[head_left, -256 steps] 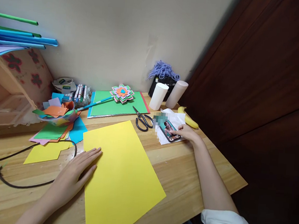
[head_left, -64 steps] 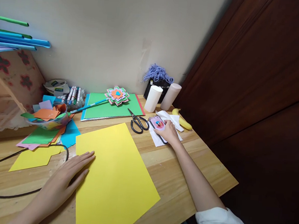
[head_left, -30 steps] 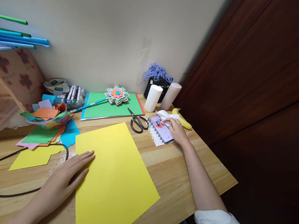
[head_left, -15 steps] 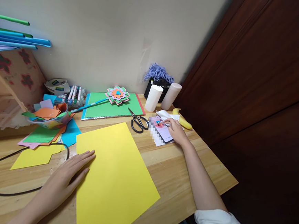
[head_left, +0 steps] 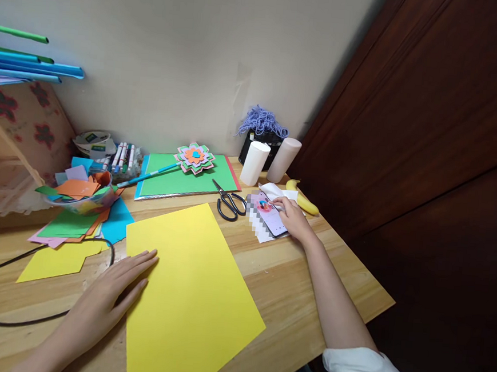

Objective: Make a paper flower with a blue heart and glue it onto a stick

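Observation:
My left hand (head_left: 106, 295) lies flat with fingers stretched out, its fingertips on the left edge of a big yellow paper sheet (head_left: 188, 296) on the wooden desk (head_left: 310, 277). My right hand (head_left: 294, 217) reaches to the far right of the desk and rests beside a phone (head_left: 270, 213) that lies on white paper (head_left: 266, 233). Its index finger points onto the phone's lit screen; the other fingers are curled. It holds nothing. Black scissors (head_left: 230, 203) lie just left of the phone.
A green sheet stack (head_left: 184, 181) with a layered paper flower (head_left: 195, 158) and a blue pen (head_left: 148, 176) lies at the back. Two white rolls (head_left: 270, 160), purple yarn (head_left: 262, 121), a banana (head_left: 303, 200), markers (head_left: 122, 156), a bowl of coloured scraps (head_left: 80, 193), and a black cable (head_left: 27, 317) surround the area.
The right hand slid from the phone's near right edge to on top of it, then to its right side with one finger on the screen. The screen's picture changed. The left hand stayed put.

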Available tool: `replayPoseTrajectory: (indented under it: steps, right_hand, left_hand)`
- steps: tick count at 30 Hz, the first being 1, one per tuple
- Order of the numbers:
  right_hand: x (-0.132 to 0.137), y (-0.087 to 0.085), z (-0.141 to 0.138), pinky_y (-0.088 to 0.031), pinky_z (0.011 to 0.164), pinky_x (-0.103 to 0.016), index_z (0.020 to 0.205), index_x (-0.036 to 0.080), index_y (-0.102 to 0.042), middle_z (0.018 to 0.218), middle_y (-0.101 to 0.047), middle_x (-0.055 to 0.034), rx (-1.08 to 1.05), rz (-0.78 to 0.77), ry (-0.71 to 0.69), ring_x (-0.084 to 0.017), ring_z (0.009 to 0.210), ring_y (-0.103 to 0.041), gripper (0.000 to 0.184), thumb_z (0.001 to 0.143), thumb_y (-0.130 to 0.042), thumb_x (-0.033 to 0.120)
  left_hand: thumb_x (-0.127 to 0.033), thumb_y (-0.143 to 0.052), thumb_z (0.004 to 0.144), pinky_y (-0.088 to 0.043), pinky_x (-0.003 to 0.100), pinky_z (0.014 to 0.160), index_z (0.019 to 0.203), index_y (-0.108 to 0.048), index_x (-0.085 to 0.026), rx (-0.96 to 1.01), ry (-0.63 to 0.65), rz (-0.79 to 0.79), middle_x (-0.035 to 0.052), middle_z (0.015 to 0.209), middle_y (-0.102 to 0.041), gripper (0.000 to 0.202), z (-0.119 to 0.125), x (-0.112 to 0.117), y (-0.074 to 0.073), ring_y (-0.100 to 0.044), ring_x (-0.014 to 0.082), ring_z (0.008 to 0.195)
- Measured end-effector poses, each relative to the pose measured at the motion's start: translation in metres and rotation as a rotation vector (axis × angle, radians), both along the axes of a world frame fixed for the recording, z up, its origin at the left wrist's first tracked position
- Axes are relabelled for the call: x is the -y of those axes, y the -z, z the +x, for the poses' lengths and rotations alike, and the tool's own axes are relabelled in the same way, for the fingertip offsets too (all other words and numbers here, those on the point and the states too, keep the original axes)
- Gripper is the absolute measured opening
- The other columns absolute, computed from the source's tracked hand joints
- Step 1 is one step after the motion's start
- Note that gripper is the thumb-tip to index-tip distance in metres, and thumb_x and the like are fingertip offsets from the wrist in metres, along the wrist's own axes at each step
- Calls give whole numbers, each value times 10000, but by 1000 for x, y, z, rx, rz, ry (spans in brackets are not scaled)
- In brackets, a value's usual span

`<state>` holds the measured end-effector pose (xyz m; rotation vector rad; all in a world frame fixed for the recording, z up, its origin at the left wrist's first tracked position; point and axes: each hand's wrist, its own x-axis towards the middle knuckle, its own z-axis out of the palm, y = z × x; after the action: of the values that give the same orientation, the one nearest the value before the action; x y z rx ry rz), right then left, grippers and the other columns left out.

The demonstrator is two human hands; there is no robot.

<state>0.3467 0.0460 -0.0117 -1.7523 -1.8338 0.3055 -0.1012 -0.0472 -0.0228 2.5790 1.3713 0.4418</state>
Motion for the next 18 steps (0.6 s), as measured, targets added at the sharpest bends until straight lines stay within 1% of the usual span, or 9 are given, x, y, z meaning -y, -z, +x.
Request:
replayPoseTrajectory:
  steps: [8, 14, 18]
  right_hand:
    - [1, 0, -2, -351, 999, -354, 1026, 207, -494, 1112, -535, -85, -20, -4, 8, -172, 1058, -558, 442, 669, -352, -11]
    - [0, 1, 0, -360, 993, -347, 1019, 206, -500, 1128, -530, -87, -45, -7, 6, -173, 1045, -571, 450, 654, -352, -12]
    - [-1, 1, -1, -344, 1006, -355, 1023, 207, -507, 1139, -531, -91, -70, -11, 8, -178, 1051, -567, 461, 645, -360, -11]
  left_hand:
    - [-356, -439, 860, -378, 396, 1021, 1314, -381, -301, -6, 1, -3, -1, 1382, -412, 461, 0, -1, 1, -384, 205, 1264]
    - [-363, -440, 856, -387, 394, 1014, 1308, -395, -299, -9, -3, 2, -2, 1371, -429, 458, 0, 0, 0, -401, 209, 1252]
    - [-366, -440, 855, -389, 399, 1012, 1306, -397, -300, -5, -6, 6, -5, 1376, -421, 458, 0, 0, 0, -400, 209, 1253]
